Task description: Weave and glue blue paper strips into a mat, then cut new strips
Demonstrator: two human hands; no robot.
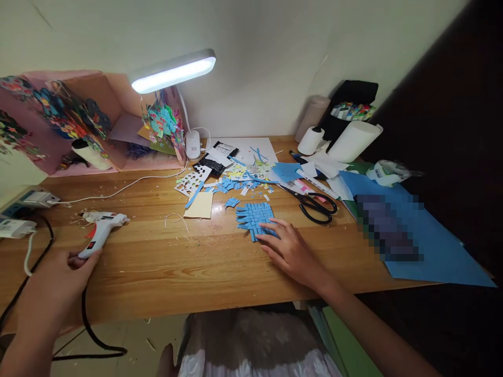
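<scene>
A white glue gun (102,230) lies at the left of the wooden table, its nozzle pointing right. My left hand (63,277) is closed around the lower end of its handle. Right of the table's centre is a woven piece of blue paper strips (253,219), with loose strip ends at its left side. My right hand (288,248) rests on its lower right part, fingers spread. A small blue woven scrap (232,202) lies just up and left of the woven piece.
Black-handled scissors (317,208) lie right of the woven piece. Paper scraps (236,183) and a cream square (199,205) are behind it. Blue sheets (436,241) hang over the right edge. A lit lamp (175,73) stands behind; cables (84,319) run at left.
</scene>
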